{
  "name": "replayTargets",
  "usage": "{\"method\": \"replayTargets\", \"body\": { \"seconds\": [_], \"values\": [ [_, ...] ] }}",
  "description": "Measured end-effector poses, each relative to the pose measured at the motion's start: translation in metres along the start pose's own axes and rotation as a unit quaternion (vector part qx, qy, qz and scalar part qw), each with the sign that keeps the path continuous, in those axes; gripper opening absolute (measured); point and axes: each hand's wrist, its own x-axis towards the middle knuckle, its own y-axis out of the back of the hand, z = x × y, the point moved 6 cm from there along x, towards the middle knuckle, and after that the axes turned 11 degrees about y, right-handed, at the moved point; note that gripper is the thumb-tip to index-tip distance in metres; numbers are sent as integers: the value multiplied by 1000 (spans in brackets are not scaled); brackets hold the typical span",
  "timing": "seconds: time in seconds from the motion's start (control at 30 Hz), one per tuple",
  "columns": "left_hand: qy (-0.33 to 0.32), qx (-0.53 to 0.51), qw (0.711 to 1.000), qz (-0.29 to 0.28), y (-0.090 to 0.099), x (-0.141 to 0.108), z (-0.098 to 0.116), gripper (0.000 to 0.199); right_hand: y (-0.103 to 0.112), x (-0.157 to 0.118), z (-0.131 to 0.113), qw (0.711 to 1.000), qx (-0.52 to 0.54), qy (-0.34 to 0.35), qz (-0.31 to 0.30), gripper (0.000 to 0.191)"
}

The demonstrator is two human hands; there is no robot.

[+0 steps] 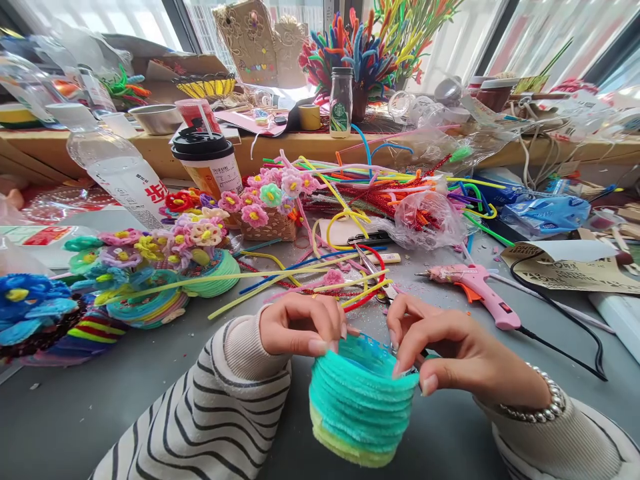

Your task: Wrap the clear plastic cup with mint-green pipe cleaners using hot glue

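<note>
A small round basket [363, 407] wrapped in rows of fuzzy pipe cleaner, turquoise above and yellow-green at the base, is held tilted above the grey table. My left hand [305, 323] pinches its rim on the left, thumb outside. At the right rim, my right hand [445, 340] has its fingers bent over the edge and its thumb outside. Something small, dark and metallic shows by those fingers; I cannot make out what it is. Just beyond the hands lie scissors [370, 263] and loose pipe cleaners [300, 273].
A pink glue gun [475, 283] with a black cord lies to the right. Finished flower baskets [150, 293] crowd the left, near a plastic bottle [120, 173] and a paper cup [210, 167]. Bundled pipe cleaners [370, 193] and a glass bottle [341, 103] are farther back.
</note>
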Motion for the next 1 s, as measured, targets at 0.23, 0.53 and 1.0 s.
{"method": "replayTargets", "body": {
  "seconds": [0.23,0.53,1.0],
  "values": [
    [-19,21,999,28,1,1,2,20,-2,1,-4,1000,4,20,-10,11],
    [-51,-77,995,29,-7,9,3,24,-5,7,-3,991,116,42,42,7],
    [-46,-73,994,-65,-14,6,0,17,0,7,-33,985,-78,149,32,8]
  ]
}}
